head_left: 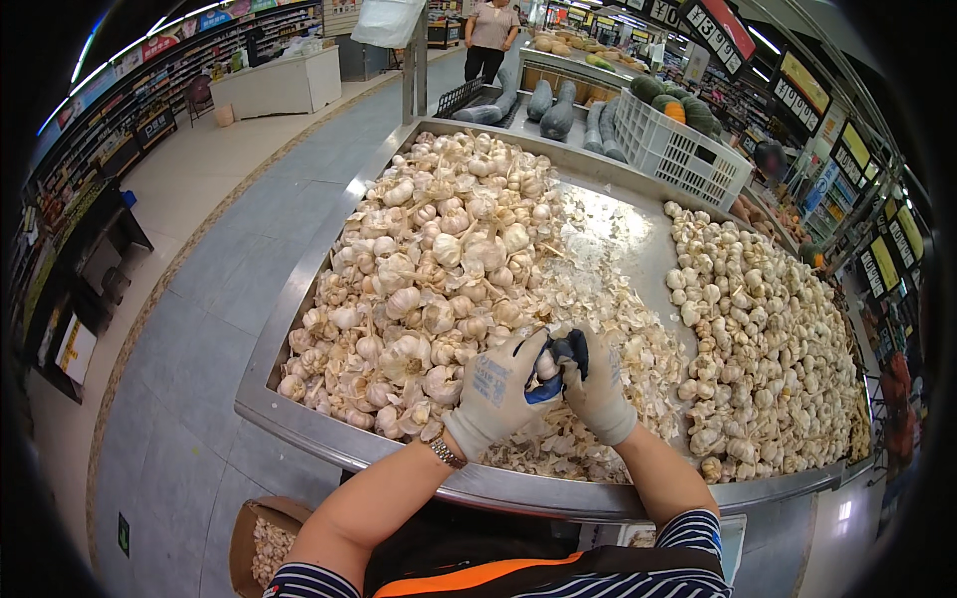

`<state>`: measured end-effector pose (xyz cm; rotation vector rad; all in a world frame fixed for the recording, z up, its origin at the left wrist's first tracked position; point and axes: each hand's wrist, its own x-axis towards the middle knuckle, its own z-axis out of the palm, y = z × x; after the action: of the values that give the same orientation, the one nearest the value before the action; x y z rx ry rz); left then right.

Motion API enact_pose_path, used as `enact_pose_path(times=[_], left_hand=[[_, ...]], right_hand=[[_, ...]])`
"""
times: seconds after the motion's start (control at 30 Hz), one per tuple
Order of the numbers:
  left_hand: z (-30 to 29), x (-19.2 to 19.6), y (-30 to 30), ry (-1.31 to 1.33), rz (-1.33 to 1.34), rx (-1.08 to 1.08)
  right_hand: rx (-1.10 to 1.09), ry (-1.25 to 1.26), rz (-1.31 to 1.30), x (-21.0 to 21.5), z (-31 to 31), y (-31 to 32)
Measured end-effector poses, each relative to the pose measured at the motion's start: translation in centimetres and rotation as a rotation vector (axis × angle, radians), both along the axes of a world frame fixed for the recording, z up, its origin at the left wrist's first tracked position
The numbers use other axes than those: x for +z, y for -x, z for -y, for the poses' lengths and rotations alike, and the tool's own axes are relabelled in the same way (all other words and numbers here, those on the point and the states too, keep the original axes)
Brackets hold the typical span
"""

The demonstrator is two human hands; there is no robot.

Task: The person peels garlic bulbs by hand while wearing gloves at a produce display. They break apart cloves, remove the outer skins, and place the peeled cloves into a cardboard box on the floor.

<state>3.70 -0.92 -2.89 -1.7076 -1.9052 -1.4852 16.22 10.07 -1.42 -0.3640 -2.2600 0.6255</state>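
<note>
Both my hands wear pale work gloves with dark blue palms and meet above the near middle of a metal display bin (299, 424). My left hand (501, 384) is closed round a garlic bulb (546, 365), which shows between the two gloves. The fingers of my right hand (595, 384) are bent together against the same bulb from its right side. Left of my hands lies a big heap of garlic bulbs (439, 249) with dry skins and stalks. Loose papery garlic skins (608, 299) cover the tray beneath and beyond my hands.
A second heap of smaller garlic bulbs (763, 349) fills the right side. Behind the bin stand a white plastic crate (678, 149) of pumpkins and several dark winter melons (558, 115). A cardboard box (244, 548) of garlic sits on the floor, lower left. Farther back stands a person (491, 35).
</note>
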Motion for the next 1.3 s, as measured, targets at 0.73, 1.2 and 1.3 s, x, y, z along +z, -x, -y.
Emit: enact_pose_path(times=[0.73, 1.2, 1.3], left_hand=[[0.7, 1.4, 1.3, -0.23, 0.092, 0.075], [0.3, 1.2, 1.0, -0.203, 0.218, -0.05], [0.5, 1.3, 1.0, -0.188, 0.139, -0.025]], right_hand=[[0.205, 0.739, -0.074, 2.1, -2.1, -0.3], [0.453, 1.613, -0.303, -1.6, -8.4, 0.8], [0.02, 1.435, -0.359, 0.5, -17.2, -1.0]])
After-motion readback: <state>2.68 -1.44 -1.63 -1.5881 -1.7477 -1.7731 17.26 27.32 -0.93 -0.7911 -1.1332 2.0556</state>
